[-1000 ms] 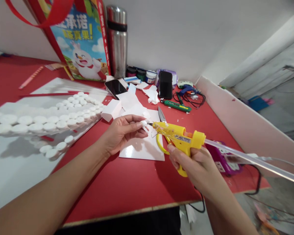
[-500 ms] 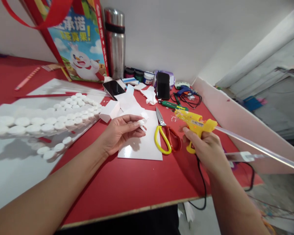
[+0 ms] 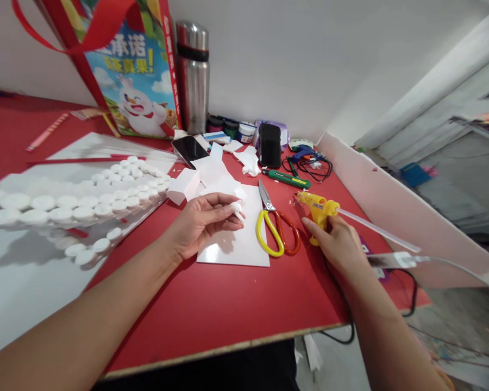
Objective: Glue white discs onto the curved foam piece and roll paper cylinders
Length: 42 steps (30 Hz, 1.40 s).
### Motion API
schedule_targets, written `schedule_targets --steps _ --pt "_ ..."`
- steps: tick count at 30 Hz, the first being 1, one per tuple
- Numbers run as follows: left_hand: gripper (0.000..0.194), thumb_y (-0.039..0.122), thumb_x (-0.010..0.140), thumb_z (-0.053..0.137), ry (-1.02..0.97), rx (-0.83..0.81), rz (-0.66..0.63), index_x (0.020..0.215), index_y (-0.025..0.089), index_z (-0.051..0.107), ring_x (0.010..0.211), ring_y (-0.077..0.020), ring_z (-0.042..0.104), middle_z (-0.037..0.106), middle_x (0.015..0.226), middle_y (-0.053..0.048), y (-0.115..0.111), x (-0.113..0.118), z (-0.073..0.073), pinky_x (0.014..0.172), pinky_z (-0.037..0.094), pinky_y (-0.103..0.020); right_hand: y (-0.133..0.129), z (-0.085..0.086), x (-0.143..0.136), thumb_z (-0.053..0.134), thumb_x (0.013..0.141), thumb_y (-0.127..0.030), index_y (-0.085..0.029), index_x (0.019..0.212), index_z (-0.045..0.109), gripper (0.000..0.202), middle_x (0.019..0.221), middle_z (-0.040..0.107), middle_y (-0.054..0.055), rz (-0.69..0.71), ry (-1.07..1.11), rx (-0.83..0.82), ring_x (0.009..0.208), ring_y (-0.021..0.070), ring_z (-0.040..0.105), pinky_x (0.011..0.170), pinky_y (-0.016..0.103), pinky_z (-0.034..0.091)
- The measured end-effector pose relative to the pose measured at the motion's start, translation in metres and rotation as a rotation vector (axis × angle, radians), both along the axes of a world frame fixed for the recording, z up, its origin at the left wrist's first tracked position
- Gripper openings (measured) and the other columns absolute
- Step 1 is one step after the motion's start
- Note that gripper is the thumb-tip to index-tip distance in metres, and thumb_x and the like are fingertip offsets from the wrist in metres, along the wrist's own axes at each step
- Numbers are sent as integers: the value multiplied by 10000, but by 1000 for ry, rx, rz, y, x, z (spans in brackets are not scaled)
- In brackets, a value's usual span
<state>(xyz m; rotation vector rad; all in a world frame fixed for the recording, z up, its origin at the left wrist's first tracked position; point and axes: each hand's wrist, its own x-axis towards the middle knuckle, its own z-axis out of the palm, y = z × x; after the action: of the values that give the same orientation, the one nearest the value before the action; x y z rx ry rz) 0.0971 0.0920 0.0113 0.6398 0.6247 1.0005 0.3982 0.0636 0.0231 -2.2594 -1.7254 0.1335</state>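
Note:
Between the thumb and fingers of my left hand (image 3: pixel 206 222) is a small white piece (image 3: pixel 237 209), too small to name more exactly. That hand is over a glossy white sheet (image 3: pixel 232 252) on the red table. My right hand (image 3: pixel 342 244) is closed around a yellow glue gun (image 3: pixel 318 214), with a clear glue stick (image 3: pixel 375 229) sticking out of its back. The gun's nozzle points away and to the left, low over the table. Scissors (image 3: pixel 275 228) with one yellow and one red handle lie between my hands.
At the left stands a structure of white round discs (image 3: pixel 67 209). Behind are a gift bag (image 3: pixel 134 70), a steel flask (image 3: pixel 193 81), phones (image 3: pixel 270 145), paint jars (image 3: pixel 246 132) and paper scraps (image 3: pixel 248 158). A green cutter (image 3: pixel 287 178) lies past the scissors.
My right hand has lowered the glue gun toward the table and drawn it slightly right, turning it. My left hand stays nearly still, pinching the white piece.

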Motion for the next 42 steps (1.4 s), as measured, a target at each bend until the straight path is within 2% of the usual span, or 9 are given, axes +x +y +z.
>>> schedule_targets --steps 2,5,7,10,14,19,22,28,42 --pt "225 112 765 829 -8 -5 2 966 78 732 659 -142 759 790 819 -104 0 0 -1 657 633 -179 -19 8 -6 602 880 -568 -145 926 672 432 874 709 151 56 -83 6 769 288 658 678 393 477" --pt "218 111 772 826 -15 -14 1 964 82 727 659 -141 760 789 829 -101 0 0 -2 664 636 -181 -53 28 -27 546 943 -502 -106 1165 678 473 1088 713 231 94 -214 233 1004 377 678 801 470 513" --pt "226 108 773 823 -18 -12 -11 976 80 728 656 -140 759 786 824 -102 0 0 -1 659 634 -179 -65 43 -49 531 987 -408 -161 1128 713 338 1069 742 183 192 -114 369 961 319 704 838 441 526" --pt "265 111 777 822 -20 -3 -11 1023 80 730 649 -130 752 784 823 -99 -1 0 1 655 625 -163 -52 53 -85 544 994 -287 -202 1095 754 248 934 765 98 417 274 325 861 234 714 822 378 551" --pt "300 87 788 807 -28 17 31 1076 84 723 643 -119 748 781 805 -84 0 -1 2 672 621 -154 -3 35 -119 595 930 -257 -165 1079 793 264 900 752 70 441 845 162 650 142 653 605 292 533" --pt "305 80 816 778 -35 29 61 1113 94 710 647 -114 743 775 805 -74 3 -2 -2 683 620 -158 20 0 -130 661 881 -265 -225 1046 825 236 841 696 18 444 1193 163 639 106 576 626 273 518" --pt "311 86 832 762 -28 25 48 1138 90 707 646 -113 740 779 838 -84 4 -2 -4 685 620 -164 17 -8 -130 655 887 -247 -265 1020 834 223 852 672 15 469 1221 180 670 112 564 650 284 509" --pt "276 69 827 756 -25 12 42 1100 92 724 635 -109 734 781 842 -71 4 -1 -4 670 620 -164 14 -2 -130 627 892 -226 -274 998 835 239 878 641 18 495 1176 164 670 115 550 661 299 494" --pt "288 52 789 790 -31 -27 41 1066 62 712 603 -123 739 781 788 -77 4 0 -3 649 621 -171 12 -4 -131 577 916 -137 -262 1071 824 317 976 669 52 603 858 319 840 149 644 706 292 522"
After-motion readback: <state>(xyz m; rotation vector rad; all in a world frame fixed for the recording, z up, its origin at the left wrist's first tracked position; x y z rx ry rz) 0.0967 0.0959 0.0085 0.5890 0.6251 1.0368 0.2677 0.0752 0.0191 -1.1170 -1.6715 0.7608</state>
